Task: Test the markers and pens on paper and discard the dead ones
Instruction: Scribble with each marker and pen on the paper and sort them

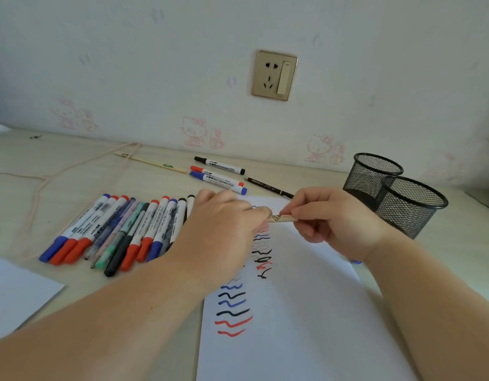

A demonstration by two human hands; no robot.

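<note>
Head view. Forearms, two, enter from the near edge of the table and meet over the test sheet.

Item: test sheet [306,312], white paper, lying at the near right of the table [31,155]. It carries two columns of wavy trial strokes in red, blue and black, well over a dozen in all, so a good share of the testing looks done.

Item: left hand [224,229], fingers curled closed on one end of a slim tan pen [283,218]. Right hand [331,218], fingers pinched shut on the other end. The pen is held level above the far part of the sheet, not touching it; likely being uncapped or recapped, which one I cannot tell.

Item: row of markers and pens [119,229], about a dozen, capped, side by side left of the sheet near the table's middle. Whether these are tested or waiting cannot be told.

Item: three whiteboard markers [218,171], black, red and blue caps, set apart toward the far edge, with a black pen [269,186] just beside them and a thin tan stick [152,163] to their left. Possibly a sorted group.

Item: two black mesh cups [394,188], at the right edge; contents not visible.

Item: second white sheet [15,292], near left corner.
</note>
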